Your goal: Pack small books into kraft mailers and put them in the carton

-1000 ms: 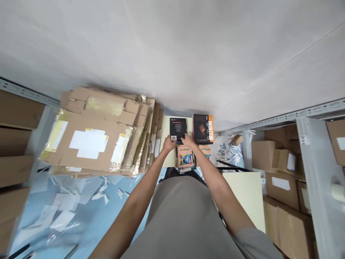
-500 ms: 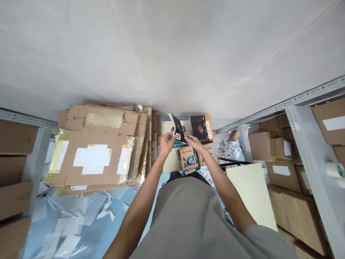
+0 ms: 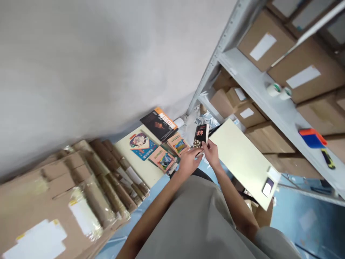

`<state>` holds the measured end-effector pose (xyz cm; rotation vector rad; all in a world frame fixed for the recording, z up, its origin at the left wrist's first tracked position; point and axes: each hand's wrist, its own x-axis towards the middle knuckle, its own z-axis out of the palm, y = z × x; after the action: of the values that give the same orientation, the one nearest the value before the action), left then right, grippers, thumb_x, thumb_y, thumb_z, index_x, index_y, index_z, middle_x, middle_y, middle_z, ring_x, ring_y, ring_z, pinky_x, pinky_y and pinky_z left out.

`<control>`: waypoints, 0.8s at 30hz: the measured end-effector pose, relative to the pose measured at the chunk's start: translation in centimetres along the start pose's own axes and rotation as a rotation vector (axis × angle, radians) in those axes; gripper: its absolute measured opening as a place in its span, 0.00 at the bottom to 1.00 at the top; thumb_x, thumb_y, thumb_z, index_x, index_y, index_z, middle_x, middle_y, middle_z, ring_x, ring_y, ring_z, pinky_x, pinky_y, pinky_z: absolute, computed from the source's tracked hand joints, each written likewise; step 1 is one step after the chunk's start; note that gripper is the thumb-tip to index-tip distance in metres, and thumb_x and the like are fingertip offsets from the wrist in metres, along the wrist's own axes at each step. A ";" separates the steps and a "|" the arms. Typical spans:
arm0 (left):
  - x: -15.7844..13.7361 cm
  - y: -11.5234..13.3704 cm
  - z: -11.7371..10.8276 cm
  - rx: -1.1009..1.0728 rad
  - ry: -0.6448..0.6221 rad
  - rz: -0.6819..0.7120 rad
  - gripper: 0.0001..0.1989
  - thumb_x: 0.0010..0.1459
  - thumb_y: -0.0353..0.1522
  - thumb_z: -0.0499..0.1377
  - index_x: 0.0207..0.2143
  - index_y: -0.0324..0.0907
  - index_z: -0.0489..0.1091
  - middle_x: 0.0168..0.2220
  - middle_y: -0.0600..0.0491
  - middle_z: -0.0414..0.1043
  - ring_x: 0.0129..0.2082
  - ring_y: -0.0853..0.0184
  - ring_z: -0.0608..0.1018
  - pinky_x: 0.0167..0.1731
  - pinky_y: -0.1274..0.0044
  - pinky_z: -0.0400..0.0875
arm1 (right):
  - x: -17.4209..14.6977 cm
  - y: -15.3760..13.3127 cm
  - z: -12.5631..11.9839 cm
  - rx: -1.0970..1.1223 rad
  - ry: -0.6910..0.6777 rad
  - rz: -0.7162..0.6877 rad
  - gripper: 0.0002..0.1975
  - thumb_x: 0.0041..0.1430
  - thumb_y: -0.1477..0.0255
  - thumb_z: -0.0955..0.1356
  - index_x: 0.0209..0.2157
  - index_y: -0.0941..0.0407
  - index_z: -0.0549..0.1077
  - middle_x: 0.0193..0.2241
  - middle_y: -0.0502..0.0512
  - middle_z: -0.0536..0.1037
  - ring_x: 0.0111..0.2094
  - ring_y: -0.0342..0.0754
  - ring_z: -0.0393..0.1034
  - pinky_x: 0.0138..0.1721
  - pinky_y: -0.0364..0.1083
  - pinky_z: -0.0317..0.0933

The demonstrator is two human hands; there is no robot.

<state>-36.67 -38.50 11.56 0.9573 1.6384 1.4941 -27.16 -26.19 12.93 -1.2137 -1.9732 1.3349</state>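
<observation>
A small black-covered book (image 3: 201, 133) with red-orange characters stands tilted up between my two hands. My left hand (image 3: 189, 160) grips its lower edge, and my right hand (image 3: 211, 153) pinches its lower right corner. Just left of my hands, books with pinkish-orange covers lie on a pale yellow tabletop (image 3: 152, 176), among them a left one (image 3: 163, 159) and a right one (image 3: 179, 144). A blue book with a round picture (image 3: 142, 145) lies further left. Behind them is a stack topped by a large black and orange book (image 3: 159, 125).
Flattened cardboard boxes (image 3: 59, 172) are piled at the left. A second pale yellow board (image 3: 239, 158), with a phone-like object (image 3: 267, 187) on it, extends at my right. A metal shelf (image 3: 258, 84) holds cartons, tape rolls (image 3: 274, 89) and a blue-orange tool (image 3: 312, 138).
My view has turned to the right. Both hands have carried the book rightward from above the table, and its front cover now faces me.
</observation>
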 end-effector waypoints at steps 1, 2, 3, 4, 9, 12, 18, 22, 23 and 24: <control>0.4 0.1 1.4 0.001 -0.082 0.005 0.13 0.62 0.35 0.69 0.50 0.51 0.84 0.51 0.47 0.85 0.51 0.52 0.85 0.59 0.62 0.77 | -0.5 1.2 -1.6 0.000 0.055 0.053 0.22 0.64 0.49 0.72 0.27 0.51 0.71 0.22 0.47 0.71 0.28 0.48 0.66 0.33 0.47 0.66; 0.7 0.0 2.5 0.001 -0.149 0.008 0.16 0.61 0.36 0.70 0.51 0.51 0.84 0.52 0.47 0.85 0.51 0.52 0.85 0.58 0.62 0.78 | -1.1 2.4 -3.2 0.037 0.102 0.110 0.23 0.63 0.48 0.72 0.26 0.51 0.69 0.21 0.46 0.69 0.26 0.47 0.64 0.31 0.46 0.64; 1.1 -0.1 3.4 0.001 -0.187 0.009 0.18 0.60 0.37 0.71 0.53 0.50 0.83 0.53 0.47 0.85 0.52 0.52 0.85 0.58 0.61 0.78 | -1.8 3.4 -4.8 0.105 0.140 0.168 0.23 0.61 0.48 0.73 0.27 0.51 0.68 0.21 0.45 0.68 0.25 0.46 0.63 0.30 0.45 0.63; 1.5 -0.2 4.2 0.001 -0.192 0.003 0.21 0.60 0.39 0.72 0.55 0.49 0.82 0.56 0.46 0.84 0.54 0.51 0.84 0.59 0.61 0.77 | -2.4 4.1 -6.3 0.192 0.169 0.220 0.23 0.60 0.47 0.74 0.29 0.51 0.69 0.21 0.44 0.69 0.25 0.45 0.63 0.29 0.45 0.62; 4.4 -1.7 6.9 -0.120 -0.123 -0.270 0.30 0.58 0.50 0.73 0.56 0.44 0.80 0.59 0.39 0.81 0.59 0.47 0.82 0.58 0.58 0.79 | -5.0 5.8 -13.1 0.570 0.228 0.360 0.21 0.58 0.49 0.77 0.40 0.50 0.76 0.23 0.44 0.72 0.24 0.47 0.67 0.29 0.46 0.67; 6.3 -1.5 10.1 -0.314 -0.305 -0.431 0.32 0.54 0.56 0.73 0.51 0.43 0.82 0.53 0.41 0.84 0.55 0.47 0.85 0.54 0.58 0.81 | -5.0 6.3 -16.6 0.705 0.265 0.391 0.20 0.57 0.51 0.78 0.41 0.50 0.78 0.23 0.44 0.72 0.23 0.46 0.66 0.27 0.46 0.67; 10.1 0.7 19.4 -0.524 -0.391 -0.552 0.30 0.50 0.55 0.76 0.42 0.41 0.83 0.46 0.44 0.87 0.48 0.52 0.86 0.49 0.64 0.80 | -2.8 9.0 -23.3 0.801 0.233 0.329 0.19 0.59 0.51 0.78 0.42 0.49 0.79 0.25 0.46 0.74 0.27 0.48 0.69 0.30 0.46 0.69; 12.5 1.3 24.7 -0.491 -0.329 -0.555 0.29 0.47 0.52 0.78 0.41 0.39 0.82 0.43 0.44 0.87 0.46 0.53 0.86 0.49 0.65 0.80 | -1.4 11.9 -27.7 0.753 0.205 0.302 0.22 0.61 0.47 0.76 0.43 0.50 0.79 0.25 0.47 0.73 0.28 0.48 0.69 0.32 0.46 0.70; 13.0 1.3 25.9 -0.475 -0.313 -0.544 0.29 0.47 0.52 0.79 0.40 0.39 0.82 0.43 0.44 0.87 0.45 0.53 0.86 0.49 0.64 0.80 | -1.1 12.6 -28.7 0.734 0.200 0.292 0.22 0.62 0.47 0.75 0.43 0.51 0.79 0.26 0.48 0.74 0.30 0.49 0.71 0.33 0.47 0.70; 13.4 1.4 26.9 -0.459 -0.301 -0.532 0.29 0.47 0.52 0.79 0.40 0.39 0.82 0.43 0.45 0.87 0.45 0.53 0.86 0.50 0.64 0.80 | -0.8 13.3 -29.7 0.715 0.198 0.283 0.23 0.63 0.46 0.74 0.44 0.51 0.80 0.27 0.49 0.76 0.31 0.50 0.73 0.35 0.47 0.72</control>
<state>-19.25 -13.94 10.55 0.4179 1.1403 1.2055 1.31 -10.45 13.49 -1.2121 -1.0517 1.7629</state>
